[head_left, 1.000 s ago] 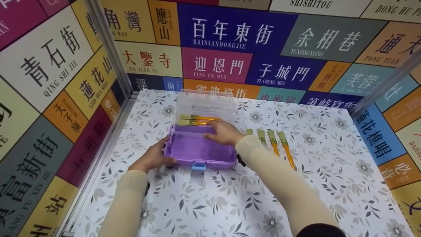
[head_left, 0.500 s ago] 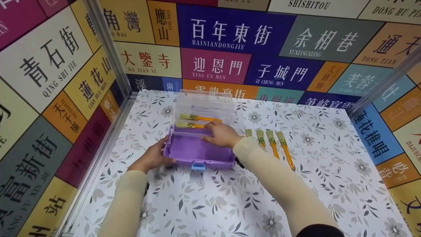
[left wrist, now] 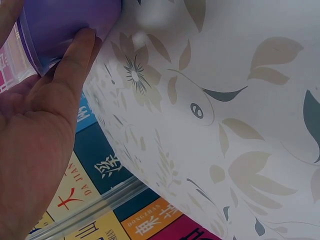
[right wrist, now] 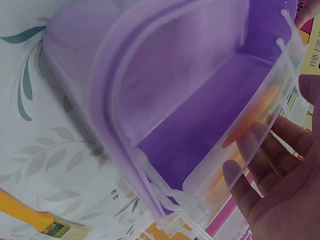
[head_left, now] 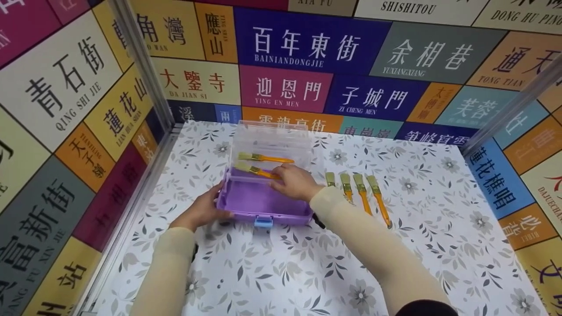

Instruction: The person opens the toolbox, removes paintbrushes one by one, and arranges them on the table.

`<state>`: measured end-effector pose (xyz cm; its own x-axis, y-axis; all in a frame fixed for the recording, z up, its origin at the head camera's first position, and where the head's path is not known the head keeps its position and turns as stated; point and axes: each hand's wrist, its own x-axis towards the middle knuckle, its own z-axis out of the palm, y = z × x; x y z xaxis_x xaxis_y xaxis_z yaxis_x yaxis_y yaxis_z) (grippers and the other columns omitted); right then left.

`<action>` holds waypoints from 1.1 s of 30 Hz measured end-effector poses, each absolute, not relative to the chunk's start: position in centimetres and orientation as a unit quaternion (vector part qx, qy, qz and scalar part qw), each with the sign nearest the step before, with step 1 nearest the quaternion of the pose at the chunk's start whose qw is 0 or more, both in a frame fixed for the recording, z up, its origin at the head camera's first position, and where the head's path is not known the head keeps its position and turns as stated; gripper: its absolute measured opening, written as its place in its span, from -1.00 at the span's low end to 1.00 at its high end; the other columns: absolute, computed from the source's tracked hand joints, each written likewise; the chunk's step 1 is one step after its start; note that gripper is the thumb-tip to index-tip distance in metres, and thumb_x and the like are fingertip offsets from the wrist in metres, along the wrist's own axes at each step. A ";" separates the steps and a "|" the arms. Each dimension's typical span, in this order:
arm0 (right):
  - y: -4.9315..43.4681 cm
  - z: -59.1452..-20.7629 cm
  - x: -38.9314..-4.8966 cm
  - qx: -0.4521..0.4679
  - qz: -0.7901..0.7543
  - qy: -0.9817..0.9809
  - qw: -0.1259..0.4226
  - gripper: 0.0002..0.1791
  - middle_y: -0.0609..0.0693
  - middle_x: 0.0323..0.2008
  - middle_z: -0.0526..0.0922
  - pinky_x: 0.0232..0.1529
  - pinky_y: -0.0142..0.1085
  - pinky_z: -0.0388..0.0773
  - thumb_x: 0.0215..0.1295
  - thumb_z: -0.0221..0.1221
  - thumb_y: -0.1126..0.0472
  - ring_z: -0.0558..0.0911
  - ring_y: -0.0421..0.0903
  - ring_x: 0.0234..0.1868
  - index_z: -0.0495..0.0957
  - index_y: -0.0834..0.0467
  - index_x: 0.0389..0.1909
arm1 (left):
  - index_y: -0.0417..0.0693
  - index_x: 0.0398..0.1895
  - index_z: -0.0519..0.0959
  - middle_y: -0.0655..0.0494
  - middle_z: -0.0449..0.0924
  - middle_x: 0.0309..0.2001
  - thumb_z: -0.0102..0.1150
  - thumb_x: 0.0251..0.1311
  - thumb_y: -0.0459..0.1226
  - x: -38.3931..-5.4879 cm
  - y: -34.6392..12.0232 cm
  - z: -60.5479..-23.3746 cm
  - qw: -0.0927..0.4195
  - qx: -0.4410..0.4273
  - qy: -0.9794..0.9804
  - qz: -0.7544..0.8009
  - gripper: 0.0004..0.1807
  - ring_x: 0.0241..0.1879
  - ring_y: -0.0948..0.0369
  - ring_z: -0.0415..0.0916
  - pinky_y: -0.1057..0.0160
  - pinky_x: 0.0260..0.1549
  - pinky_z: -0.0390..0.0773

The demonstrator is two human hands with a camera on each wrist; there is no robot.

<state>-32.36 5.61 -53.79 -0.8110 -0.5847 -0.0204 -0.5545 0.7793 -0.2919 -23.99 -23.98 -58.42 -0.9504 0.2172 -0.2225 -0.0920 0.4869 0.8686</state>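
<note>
A purple storage box (head_left: 263, 199) stands with its clear lid (head_left: 272, 137) raised and a clear tray (right wrist: 265, 125) swung up at the back. My left hand (head_left: 202, 210) grips the box's left side, thumb near the front corner; in the left wrist view that hand (left wrist: 45, 105) presses the purple wall. One paintbrush (head_left: 268, 158) lies level across the tray area. Nearer me, a second paintbrush (head_left: 254, 170) slants, its orange handle end at the fingers of my right hand (head_left: 296, 182). The right wrist view shows these fingers spread behind the clear tray wall, touching the handle, thumb apart.
Several paintbrushes (head_left: 361, 188) with orange handles lie side by side on the flowered tabletop (head_left: 281, 272), right of the box. A blue latch (head_left: 263, 221) hangs on the box front. Panels printed with street names (head_left: 307, 39) wall in the table at the back and sides.
The nearer paintbrush has come away from the other one, dropped toward the tray's front and tilted, its handle end lower. My right hand has shifted slightly with it. The left hand stays on the box.
</note>
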 end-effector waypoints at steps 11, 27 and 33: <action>5.0 -53.7 -32.2 -0.291 -0.153 0.943 0.051 -0.55 0.00 -0.04 0.67 0.06 -0.12 0.54 0.39 0.19 -0.08 0.60 -0.02 0.01 0.62 0.12 0.12 | 0.02 0.61 -0.04 -0.28 0.25 0.42 0.59 -0.10 -0.32 -24.0 -23.9 -58.4 0.151 0.035 0.854 0.497 0.24 0.33 -0.15 0.30 -0.08 0.35 0.22; 4.2 -53.3 -31.7 -0.308 -0.114 0.943 0.051 -0.66 0.03 -0.12 0.60 -0.12 -0.11 0.60 0.38 0.19 0.03 0.61 -0.01 -0.15 0.67 0.10 0.06 | 0.02 0.62 -0.04 -0.26 0.24 0.42 0.60 -0.12 -0.27 -24.2 -24.0 -58.7 0.150 0.041 0.853 0.498 0.26 0.36 -0.13 0.25 -0.09 0.36 0.19; 4.0 -53.0 -31.6 -0.311 -0.100 0.944 0.050 -0.68 0.01 -0.15 0.64 -0.10 -0.11 0.61 0.37 0.20 0.03 0.64 -0.01 -0.15 0.67 0.10 0.03 | 0.02 0.62 -0.04 -0.26 0.24 0.42 0.59 -0.11 -0.28 -24.1 -24.0 -58.7 0.147 0.041 0.855 0.496 0.25 0.36 -0.13 0.25 -0.08 0.37 0.18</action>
<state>-31.62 4.02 -52.99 -0.8016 -0.5970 -0.0324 -0.5771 0.7867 -0.2193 -24.14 -23.96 -58.68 -0.9531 0.2169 -0.2109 -0.0755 0.5044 0.8602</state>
